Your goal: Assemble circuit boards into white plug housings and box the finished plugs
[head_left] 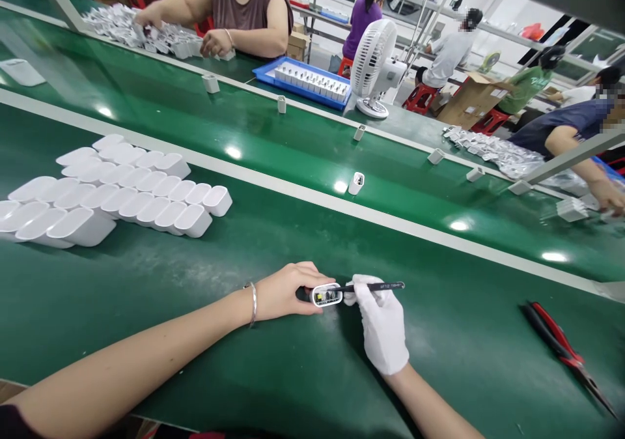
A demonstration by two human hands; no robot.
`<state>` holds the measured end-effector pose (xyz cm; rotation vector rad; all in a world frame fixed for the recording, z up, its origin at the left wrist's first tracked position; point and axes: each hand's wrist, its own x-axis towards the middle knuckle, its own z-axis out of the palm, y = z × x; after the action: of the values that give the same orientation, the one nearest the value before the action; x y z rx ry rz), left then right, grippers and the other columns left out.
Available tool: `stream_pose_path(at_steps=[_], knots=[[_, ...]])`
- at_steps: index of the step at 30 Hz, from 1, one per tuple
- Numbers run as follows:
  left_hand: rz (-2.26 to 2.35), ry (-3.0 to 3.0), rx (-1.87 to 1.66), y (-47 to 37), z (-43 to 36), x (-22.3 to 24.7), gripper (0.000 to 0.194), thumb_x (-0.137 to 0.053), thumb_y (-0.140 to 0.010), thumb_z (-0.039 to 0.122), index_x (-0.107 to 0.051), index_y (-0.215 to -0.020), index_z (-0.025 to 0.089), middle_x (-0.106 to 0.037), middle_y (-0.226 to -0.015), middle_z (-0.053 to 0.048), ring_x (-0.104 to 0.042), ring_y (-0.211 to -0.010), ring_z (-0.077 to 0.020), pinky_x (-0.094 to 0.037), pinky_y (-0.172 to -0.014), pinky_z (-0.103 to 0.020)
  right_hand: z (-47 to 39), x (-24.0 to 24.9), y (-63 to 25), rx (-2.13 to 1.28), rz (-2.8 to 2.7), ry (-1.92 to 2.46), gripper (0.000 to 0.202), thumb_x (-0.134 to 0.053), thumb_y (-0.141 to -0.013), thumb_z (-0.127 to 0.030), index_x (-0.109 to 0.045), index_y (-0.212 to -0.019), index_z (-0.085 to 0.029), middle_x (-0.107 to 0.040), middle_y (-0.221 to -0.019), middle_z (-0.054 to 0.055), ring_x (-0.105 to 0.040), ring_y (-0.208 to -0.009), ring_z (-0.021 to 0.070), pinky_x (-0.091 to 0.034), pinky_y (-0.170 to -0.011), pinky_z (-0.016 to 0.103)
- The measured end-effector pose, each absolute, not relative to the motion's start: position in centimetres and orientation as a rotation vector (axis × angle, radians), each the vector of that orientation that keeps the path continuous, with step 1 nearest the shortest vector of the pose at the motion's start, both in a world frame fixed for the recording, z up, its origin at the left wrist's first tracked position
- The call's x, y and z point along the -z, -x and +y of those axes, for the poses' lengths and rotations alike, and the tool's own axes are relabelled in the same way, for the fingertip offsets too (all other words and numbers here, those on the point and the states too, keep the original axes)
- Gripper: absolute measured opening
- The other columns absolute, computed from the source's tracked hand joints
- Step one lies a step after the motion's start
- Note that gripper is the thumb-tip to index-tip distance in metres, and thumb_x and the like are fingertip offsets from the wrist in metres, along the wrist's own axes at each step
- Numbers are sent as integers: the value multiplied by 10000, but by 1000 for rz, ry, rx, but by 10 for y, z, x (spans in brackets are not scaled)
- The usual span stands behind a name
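My bare left hand (288, 290), with a bangle at the wrist, grips a small white oval housing (326, 303) by its left side. The housing's open end faces up, and a circuit board with a yellow part shows inside. In my right hand (383, 322), which wears a white glove, is a pair of black tweezers (385, 286). Their tips reach into the housing's opening; exactly what they touch is too small to tell. Long-nose pliers (569, 354) with red and black handles lie on the green table to the right.
Rows of white oval housings (146, 185) stand on the left of the table (273, 374). Beyond a pale rail, single housings (357, 183) sit on a green conveyor (273, 142). Across it are co-workers, a blue tray (303, 82), a white fan (375, 61) and piled white parts (493, 149).
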<state>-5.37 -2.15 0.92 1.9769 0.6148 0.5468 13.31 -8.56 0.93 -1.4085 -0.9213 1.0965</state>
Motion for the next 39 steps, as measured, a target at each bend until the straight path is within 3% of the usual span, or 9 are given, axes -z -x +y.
stream_pose_path(at_steps=[9, 28, 39], knots=[[630, -1990, -538, 54, -21, -9, 476, -692, -733, 174, -586, -1186, 275, -663, -1094, -14, -548, -915, -176, -467, -824, -307, -77, -16, -137, -1089, -908, 1472, 292, -673, -709, -413, -629, -819, -146, -629, -608, 15, -591, -556, 161, -510, -599, 319], [671, -1978, -516, 54, -22, -6, 481, -736, -700, 210, -609, -1164, 229, -673, -1066, -39, -547, -923, -188, -473, -818, -299, -86, -1, -134, -1119, -698, 1359, 314, -678, -738, -406, -612, -912, -153, -650, -651, 16, -608, -593, 154, -501, -663, 313], [652, -2004, -528, 54, -22, -7, 500, -732, -708, 210, -591, -1185, 256, -672, -1071, -17, -540, -906, -176, -463, -818, -290, -86, 3, -135, -1147, -673, 1336, 306, -686, -736, -406, -618, -906, -161, -660, -691, 15, -617, -624, 142, -492, -669, 282]])
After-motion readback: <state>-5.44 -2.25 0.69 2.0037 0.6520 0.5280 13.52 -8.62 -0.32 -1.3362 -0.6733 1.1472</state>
